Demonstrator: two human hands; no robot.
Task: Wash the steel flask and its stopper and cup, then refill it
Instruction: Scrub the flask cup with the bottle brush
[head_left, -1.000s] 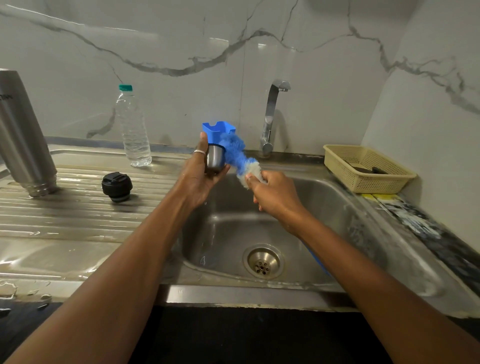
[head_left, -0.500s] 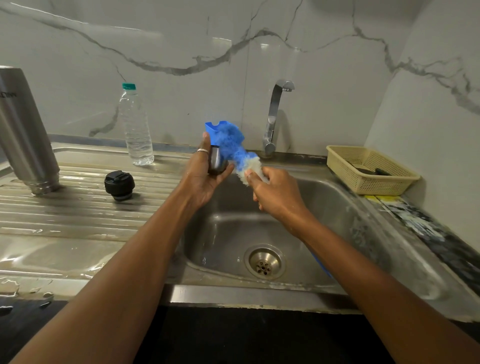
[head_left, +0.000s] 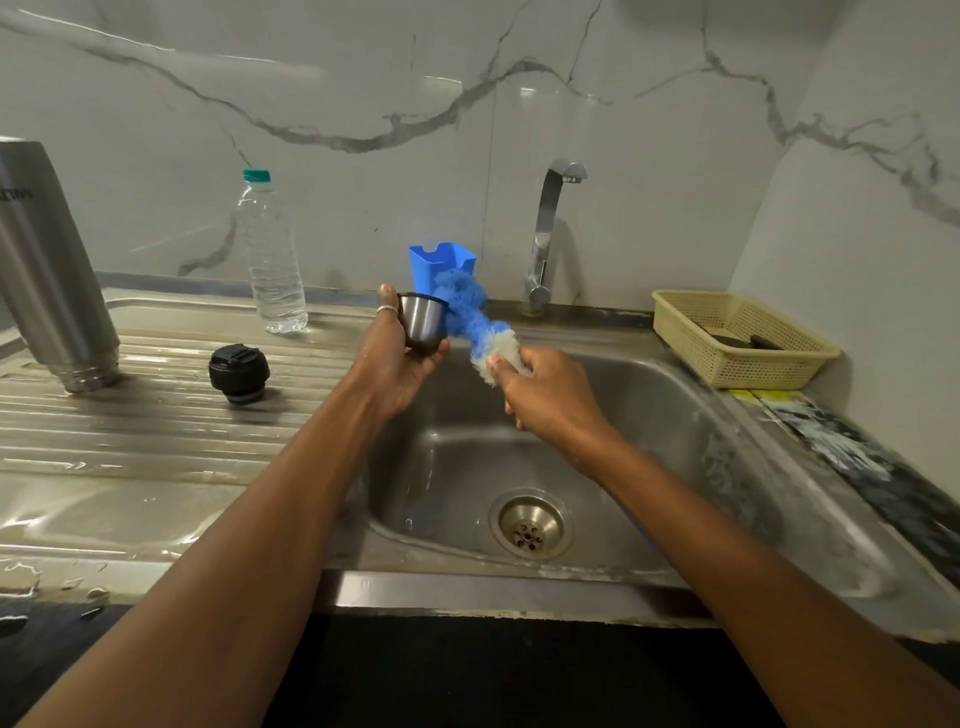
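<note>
My left hand grips the small steel cup above the back left corner of the sink basin. My right hand holds a blue and white bottle brush, whose blurred bristles press against the cup's right side. The steel flask stands upside down on the wet drainboard at the far left. Its black stopper sits on the drainboard a little to the right of the flask.
A clear plastic water bottle with a green cap stands at the back of the drainboard. A blue plastic holder sits behind the cup. The tap is off. A beige basket rests at the right, with the drain below.
My left hand has turned the cup so more of its steel side shows. The brush has shifted from over the cup's mouth to its right side.
</note>
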